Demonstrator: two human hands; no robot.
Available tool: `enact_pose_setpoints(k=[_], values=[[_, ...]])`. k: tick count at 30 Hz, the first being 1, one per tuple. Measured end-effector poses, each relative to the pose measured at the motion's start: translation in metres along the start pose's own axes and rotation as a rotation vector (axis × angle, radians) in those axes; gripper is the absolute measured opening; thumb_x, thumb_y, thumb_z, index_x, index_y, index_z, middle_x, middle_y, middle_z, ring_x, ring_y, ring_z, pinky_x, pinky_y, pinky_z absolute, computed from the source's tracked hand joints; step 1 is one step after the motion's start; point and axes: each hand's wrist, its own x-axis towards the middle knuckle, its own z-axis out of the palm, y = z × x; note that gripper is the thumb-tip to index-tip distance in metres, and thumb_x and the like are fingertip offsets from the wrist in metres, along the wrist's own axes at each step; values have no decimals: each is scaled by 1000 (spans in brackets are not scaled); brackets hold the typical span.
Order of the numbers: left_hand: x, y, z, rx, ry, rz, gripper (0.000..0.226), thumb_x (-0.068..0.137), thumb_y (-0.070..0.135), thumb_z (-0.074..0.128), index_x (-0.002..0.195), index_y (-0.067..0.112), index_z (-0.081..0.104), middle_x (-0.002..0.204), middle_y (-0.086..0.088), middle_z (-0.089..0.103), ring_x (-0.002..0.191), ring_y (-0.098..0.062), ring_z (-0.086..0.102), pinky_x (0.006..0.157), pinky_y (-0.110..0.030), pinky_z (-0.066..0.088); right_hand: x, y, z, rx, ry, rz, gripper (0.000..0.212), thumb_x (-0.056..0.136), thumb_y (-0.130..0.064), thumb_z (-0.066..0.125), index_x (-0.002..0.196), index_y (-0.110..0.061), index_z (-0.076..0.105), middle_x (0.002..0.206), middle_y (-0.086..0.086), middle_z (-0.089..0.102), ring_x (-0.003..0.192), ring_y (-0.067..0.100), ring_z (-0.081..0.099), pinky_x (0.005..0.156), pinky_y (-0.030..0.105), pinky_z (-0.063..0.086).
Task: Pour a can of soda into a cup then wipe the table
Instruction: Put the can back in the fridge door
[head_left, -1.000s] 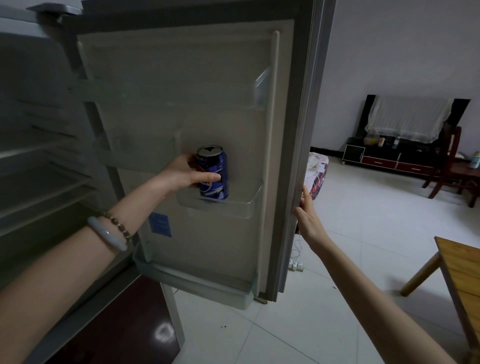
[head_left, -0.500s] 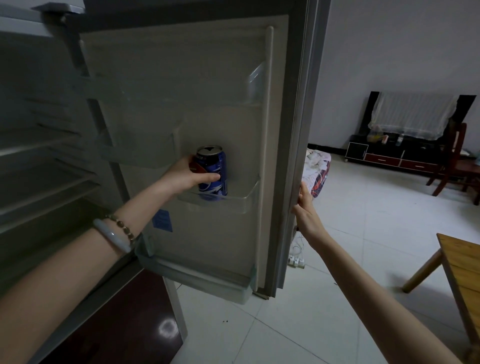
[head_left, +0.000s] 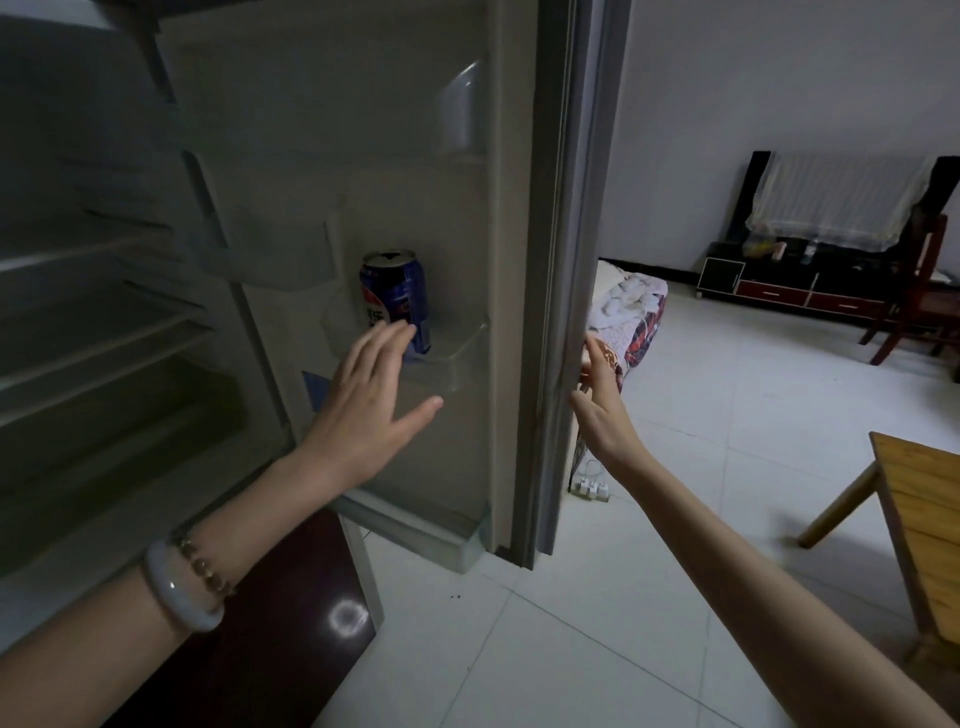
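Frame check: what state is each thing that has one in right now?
fridge door, swung open.
soda can, upright on the door shelf, ungripped.
left hand, open, fingers straight in front of the can.
right hand, open, fingers touching the door's edge.

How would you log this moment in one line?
left hand: open, at soda can | soda can: upright on door shelf | right hand: touching fridge door edge

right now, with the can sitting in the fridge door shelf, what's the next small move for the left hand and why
Probably curl the left hand round the soda can and lift it clear of the door shelf. Its fingers are straight, in front of the can's lower part, gripping nothing, and the right hand is at the door edge.
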Motion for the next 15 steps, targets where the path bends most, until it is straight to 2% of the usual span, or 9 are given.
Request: enact_pose_setpoints(k=[2,4,6,9,12,15], values=[[-13,3,0,41,-42,26,81,85,61,34,148,15,14,155,-1,16,142,-11,4,113,-26,2,-13,-8,2,-17,-10,-31,71,86,-18,41,151,-27,13,149,6,31,131,22,38,108,49,37],[-21,3,0,75,-53,26,84,81,64,25,148,14,14,155,-1,16,142,-12,5,113,-26,1,-25,-16,3,-31,-29,-69,64,91,-19,44,148,-33,18,138,6,42,119,17,47,101,45,45],[-31,1,-2,90,-47,12,83,81,64,24,147,13,16,154,-3,19,142,-14,9,114,-26,0,-36,-22,5,-52,-48,-118,59,96,-21,47,146,-37,21,125,1,50,109,12,53,95,40,49],[-49,-5,-13,113,3,-5,80,82,62,26,146,13,22,152,-5,26,140,-16,17,113,-27,3,-55,-27,9,-140,-90,-176,62,96,-17,49,149,-32,20,115,-5,53,106,8,53,94,35,50],[-69,-15,-30,110,18,-39,77,83,60,29,144,13,27,149,-7,31,138,-16,20,112,-29,5,-75,-35,15,-251,-144,-265,64,94,-20,47,151,-26,16,123,-1,52,110,6,51,98,29,46],[-87,-26,-47,97,41,-65,73,85,57,34,141,11,32,147,-9,35,137,-18,25,112,-30,8,-92,-48,27,-339,-169,-380,67,90,-25,45,150,-19,17,134,6,49,117,8,49,101,28,43]])
